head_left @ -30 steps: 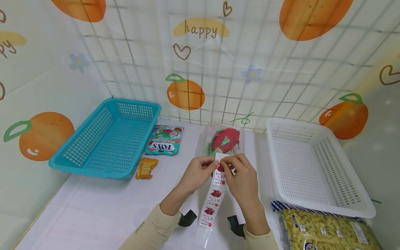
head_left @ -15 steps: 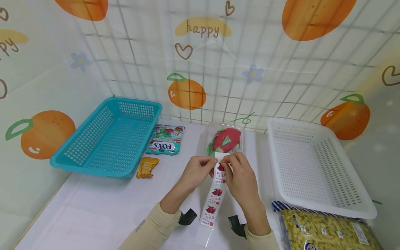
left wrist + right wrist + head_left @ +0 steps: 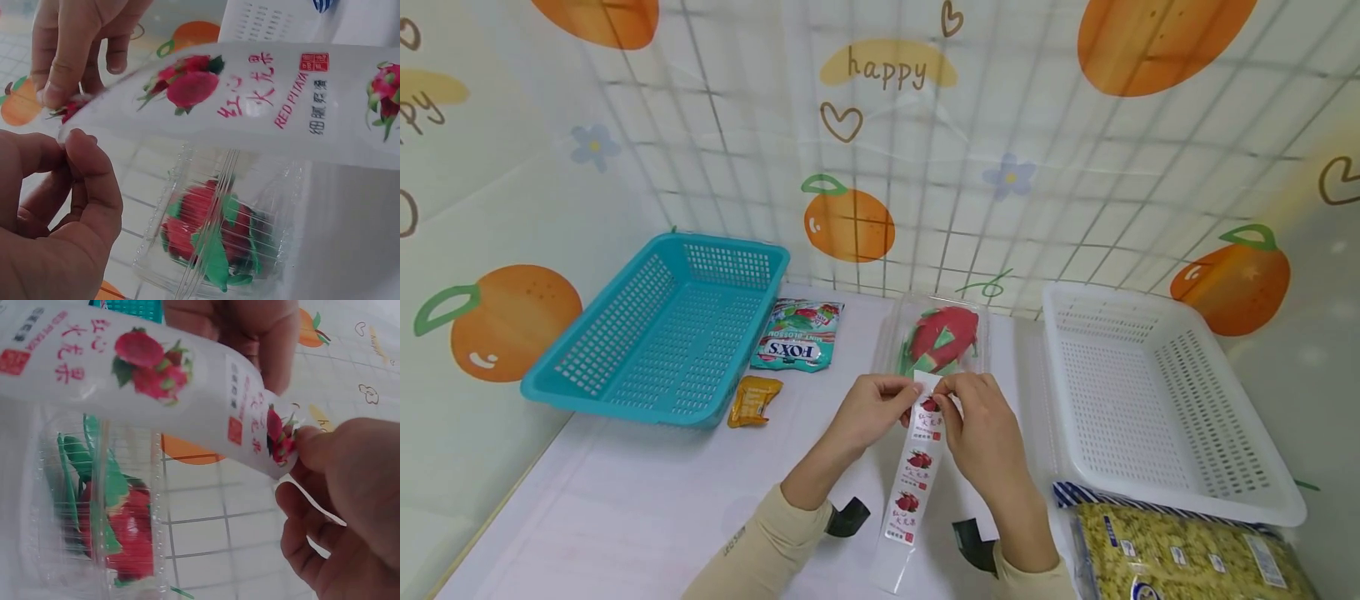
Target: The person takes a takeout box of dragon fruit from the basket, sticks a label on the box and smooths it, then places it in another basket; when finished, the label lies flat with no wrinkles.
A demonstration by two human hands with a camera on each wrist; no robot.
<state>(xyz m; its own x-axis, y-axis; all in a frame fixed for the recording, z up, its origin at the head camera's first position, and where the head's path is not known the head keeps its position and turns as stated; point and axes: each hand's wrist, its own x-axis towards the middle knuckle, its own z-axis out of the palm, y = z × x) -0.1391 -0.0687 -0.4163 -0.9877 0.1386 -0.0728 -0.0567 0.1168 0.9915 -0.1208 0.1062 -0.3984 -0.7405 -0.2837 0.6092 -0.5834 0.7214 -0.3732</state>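
Observation:
A long strip of dragon fruit stickers [image 3: 916, 475] hangs between the two hands, its lower end toward the body. My left hand [image 3: 868, 412] pinches the strip's upper left edge between thumb and finger. Opposite it, my right hand [image 3: 988, 429] pinches the upper right edge, by the top sticker's picture. In the right wrist view the strip [image 3: 181, 375] curves away near the right fingertips [image 3: 309, 447]. Just behind the hands, a clear plastic box [image 3: 891, 329] holds a red dragon fruit [image 3: 951, 329] with green scales. The strip's top overlaps the box's near edge in the head view.
At left stands a teal basket [image 3: 767, 312], beside a FOX'S candy bag [image 3: 797, 336] and a small orange-yellow packet [image 3: 754, 402]. A white basket [image 3: 1075, 400] stands at right, with a bag of pasta [image 3: 1187, 554] in front of it. A grid wall with a printed cloth [image 3: 925, 208] closes the back.
The strip's top end has tipped and looks narrower. My right hand has shifted slightly right and down, while the left hand keeps nearly the same place.

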